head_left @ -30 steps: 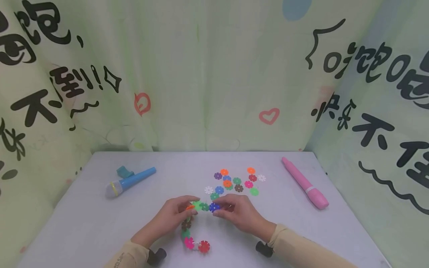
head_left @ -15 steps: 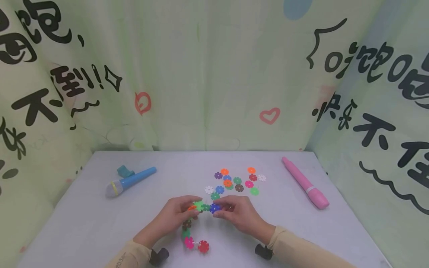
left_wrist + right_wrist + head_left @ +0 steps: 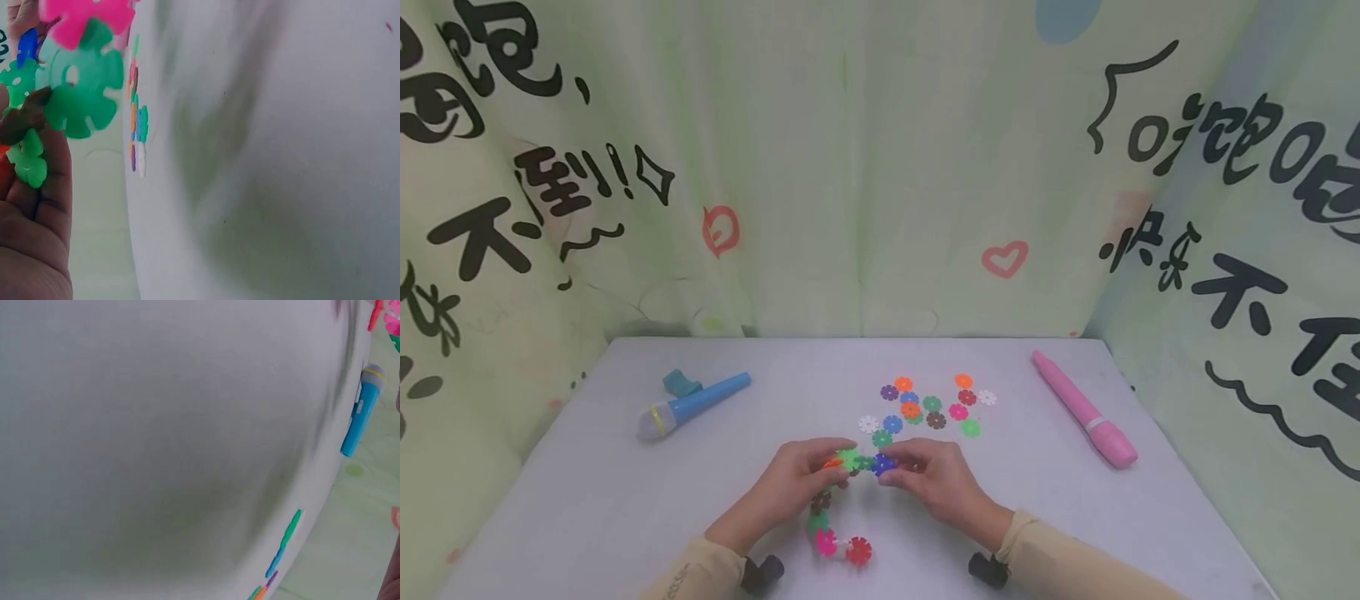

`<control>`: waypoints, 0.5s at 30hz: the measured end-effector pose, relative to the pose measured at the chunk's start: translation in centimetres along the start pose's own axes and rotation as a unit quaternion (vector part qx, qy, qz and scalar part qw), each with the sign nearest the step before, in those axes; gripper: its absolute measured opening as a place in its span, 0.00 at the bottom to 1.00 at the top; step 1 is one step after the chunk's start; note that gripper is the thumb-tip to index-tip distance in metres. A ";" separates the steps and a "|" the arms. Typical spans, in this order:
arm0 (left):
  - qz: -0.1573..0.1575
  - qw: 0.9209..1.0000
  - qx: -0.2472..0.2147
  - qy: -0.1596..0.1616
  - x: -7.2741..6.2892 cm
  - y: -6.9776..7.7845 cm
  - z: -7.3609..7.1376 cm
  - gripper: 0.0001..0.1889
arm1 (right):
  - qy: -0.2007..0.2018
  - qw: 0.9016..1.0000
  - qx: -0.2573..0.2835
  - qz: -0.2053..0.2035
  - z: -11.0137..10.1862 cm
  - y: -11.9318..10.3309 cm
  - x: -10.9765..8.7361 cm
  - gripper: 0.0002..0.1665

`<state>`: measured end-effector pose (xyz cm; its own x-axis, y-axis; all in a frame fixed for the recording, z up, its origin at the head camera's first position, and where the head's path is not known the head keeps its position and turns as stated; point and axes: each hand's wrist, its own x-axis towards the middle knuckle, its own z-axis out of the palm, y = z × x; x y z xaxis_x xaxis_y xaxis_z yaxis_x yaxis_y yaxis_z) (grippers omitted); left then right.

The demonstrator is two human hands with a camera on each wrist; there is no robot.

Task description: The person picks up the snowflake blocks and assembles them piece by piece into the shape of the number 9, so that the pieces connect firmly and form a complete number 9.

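Note:
A chain of interlocking plastic snowflake discs hangs between my hands in the head view. My left hand (image 3: 793, 483) pinches it by a light green disc (image 3: 847, 459) and an orange disc (image 3: 832, 463). Opposite, my right hand (image 3: 943, 482) grips the blue disc (image 3: 883, 465) at the other end of a small dark green disc (image 3: 865, 462). Below the left hand the chain curves down through brown and green discs to a pink disc (image 3: 826, 542) and a red disc (image 3: 859, 551). The left wrist view shows a large green disc (image 3: 81, 87) close up, beside the left fingers.
Several loose coloured snowflake discs (image 3: 936, 421) lie on the white table (image 3: 625, 517) beyond my hands. A blue toy microphone (image 3: 700, 403) and a teal piece (image 3: 681, 383) lie at the left. At the right lies a pink wand-like thing (image 3: 1082, 408). A printed curtain surrounds the table.
My left hand has shifted slightly right, bringing the light green disc closer to the blue one. The right hand has kept its hold almost in place.

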<state>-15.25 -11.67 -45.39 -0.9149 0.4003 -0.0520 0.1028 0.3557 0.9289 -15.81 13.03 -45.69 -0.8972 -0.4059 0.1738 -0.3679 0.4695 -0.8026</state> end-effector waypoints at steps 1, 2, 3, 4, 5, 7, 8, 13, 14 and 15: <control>-0.003 1.000 0.008 0.004 0.1 0.0 0.1 0.23 | 0.001 1.000 -0.002 -0.005 0.0 0.0 0.1 0.20; -0.006 1.000 0.018 0.008 0.1 0.0 0.1 0.23 | -0.001 1.000 -0.001 -0.010 -0.1 0.0 0.1 0.20; -0.009 1.000 0.025 0.010 0.2 0.0 0.2 0.23 | -0.004 1.000 0.000 -0.014 -0.1 0.0 0.2 0.21; -0.012 0.999 0.032 0.011 0.3 0.0 0.3 0.23 | -0.009 1.000 0.002 -0.016 -0.1 0.0 0.3 0.21; -0.016 0.999 0.038 0.012 0.3 -0.1 0.4 0.23 | -0.013 1.000 0.005 -0.017 -0.2 0.1 0.3 0.22; -0.016 0.999 0.049 0.013 0.4 -0.3 0.4 0.24 | -0.023 0.999 0.011 -0.019 -0.2 0.1 0.4 0.25; -0.016 0.998 0.051 0.012 0.5 -0.4 0.4 0.24 | -0.029 0.999 0.014 -0.019 -0.3 0.2 0.4 0.26; -0.022 0.996 0.075 0.029 0.4 -0.6 0.1 0.23 | -0.065 0.998 -0.008 -0.008 -1.6 1.3 0.5 0.30; -0.024 0.996 0.082 0.034 0.3 -0.6 0.0 0.23 | -0.070 0.997 -0.019 -0.001 -2.1 1.6 0.5 0.30; -0.026 0.995 0.089 0.039 0.3 -0.5 -0.1 0.23 | -0.072 0.997 -0.036 0.006 -2.6 2.1 0.6 0.29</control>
<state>-15.58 -11.84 -45.88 -0.9479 0.3124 -0.0630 0.1152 0.5203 0.8462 -17.74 15.79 -45.82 -0.8592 -0.5059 0.0762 -0.3783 0.5281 -0.7602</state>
